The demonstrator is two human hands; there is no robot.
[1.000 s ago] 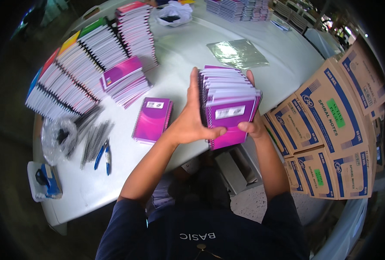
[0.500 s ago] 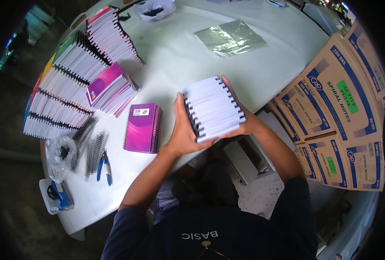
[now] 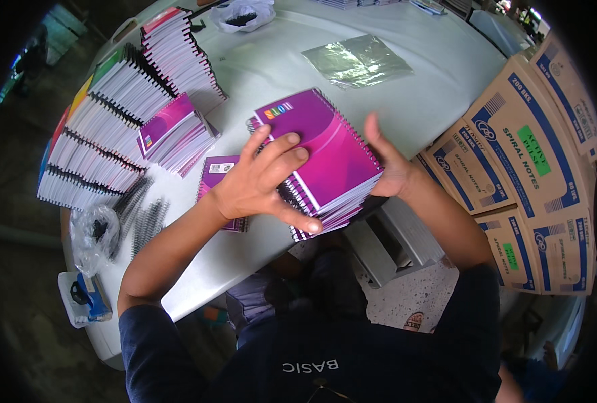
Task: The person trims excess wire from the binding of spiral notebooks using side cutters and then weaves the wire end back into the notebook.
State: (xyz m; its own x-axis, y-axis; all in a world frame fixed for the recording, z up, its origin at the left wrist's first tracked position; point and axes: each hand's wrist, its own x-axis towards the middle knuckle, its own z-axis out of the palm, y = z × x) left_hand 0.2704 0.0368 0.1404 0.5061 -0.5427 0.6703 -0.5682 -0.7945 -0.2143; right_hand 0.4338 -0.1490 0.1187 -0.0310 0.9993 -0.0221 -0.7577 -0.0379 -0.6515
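A thick stack of purple spiral notebooks [image 3: 332,154] is tilted in front of me at the table's near edge, its top cover facing up and wire coils along its sides. My right hand [image 3: 391,164] holds it from the right, thumb raised and the other fingers hidden beneath. Over the stack's left side, my left hand [image 3: 261,171] has its fingers spread, the thumb by the near corner. Partly behind my left hand lies another purple notebook [image 3: 211,178] with a white label. A fanned pile of purple notebooks [image 3: 177,134] stands farther left.
Rows of stacked notebooks [image 3: 103,134] line the table's left side. Near them are loose black coils [image 3: 149,225], a clear plastic bag [image 3: 95,232] and a white tray [image 3: 70,312] with a blue tool. A clear plastic sheet [image 3: 355,60] lies far back. Cardboard boxes [image 3: 533,154] stand right.
The stack has turned from showing white page edges to showing its purple top cover. My left hand has loosened from its side and spread its fingers; it now partly covers the labelled notebook.
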